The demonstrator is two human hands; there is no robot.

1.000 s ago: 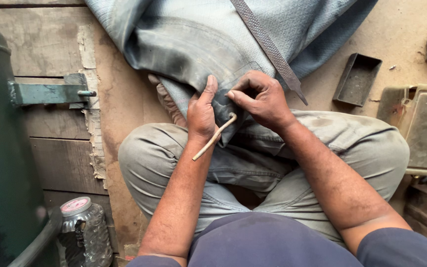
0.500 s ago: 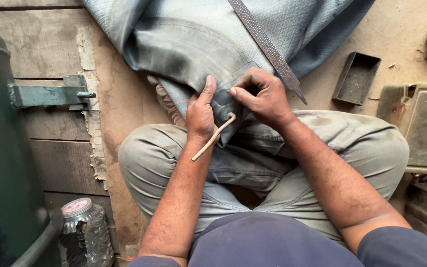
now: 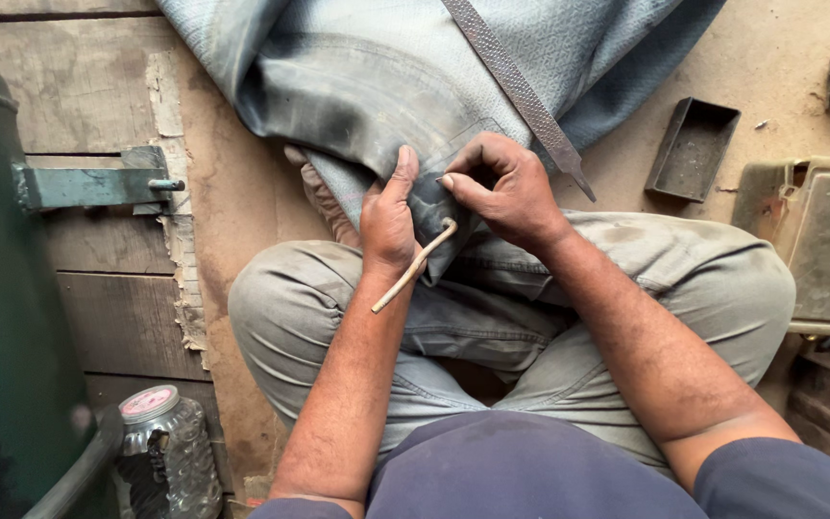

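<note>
Person is sitting cross-legged on the wooden floor (image 3: 117, 317), grey rubber inner tube (image 3: 367, 86) draping over the lap and running up out of frame.

Left hand (image 3: 388, 216) is lying flat on the tube's lower fold, thumb pointing up, fingers tucked under the rubber, pinning it. A thin curved stick tool (image 3: 415, 266) is angling down across the wrist from the fold; which hand is gripping it I cannot tell, its hooked tip is sitting just under the right fingers.

Right hand (image 3: 506, 187) is curling closed, fingertips pinching the tube edge right beside the left thumb. Both hands are touching the tube, close together, at its lowest point above the knees.

Long metal file (image 3: 521, 91) is lying diagonally on the tube, just above the right hand.

Around: dark rectangular tray (image 3: 692, 149) to the right on the floor, green cylinder (image 3: 2, 288) at the left, clear plastic jar (image 3: 167, 452) beside it.
</note>
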